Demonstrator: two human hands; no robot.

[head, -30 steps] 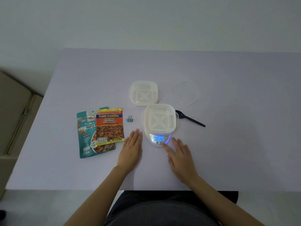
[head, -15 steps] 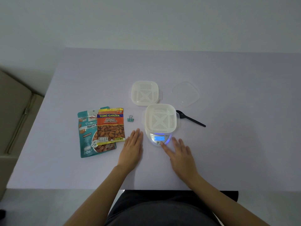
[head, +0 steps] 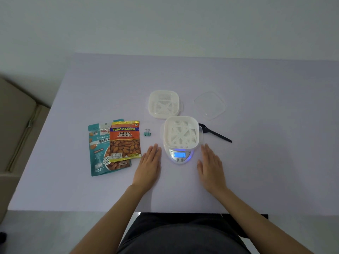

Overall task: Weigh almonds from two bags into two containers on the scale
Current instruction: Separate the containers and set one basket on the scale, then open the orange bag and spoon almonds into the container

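left hand (head: 149, 166): flat on the bench (head: 256, 171), palm down, fingers (head: 153, 151) straight and close together, holding nothing; lies at 9 o'clock of the scale (head: 180, 155), just beside it.
right hand (head: 211, 166): flat likewise, fingers (head: 207, 153) together, empty; at 3 o'clock of the scale, just beside it.
scale: lit display reads 0; carries the near container (head: 181, 132), white, slotted floor, empty.
far container (head: 163, 104): same make, empty, on the bench at 11 o'clock of the scale, close to the near one.
salted almonds bag (head: 125, 141): lies overlapping the teal roasted almonds bag (head: 99, 153), both flat at 9 o'clock, beyond the left hand.
binder clip (head: 147, 132): between bags and scale.
black spoon (head: 214, 132): at 2 o'clock, bowl near the container's edge.
clear lid (head: 210, 105): at 1 o'clock.
step in hand, judged: scale zeroed; a bag comes next. open it clear of the scale, add almonds slowly, keep hands off the platform.
room: wide and bare at 12 and 3 o'clock; near bench edge just under the forearms; left edge well beyond the bags.
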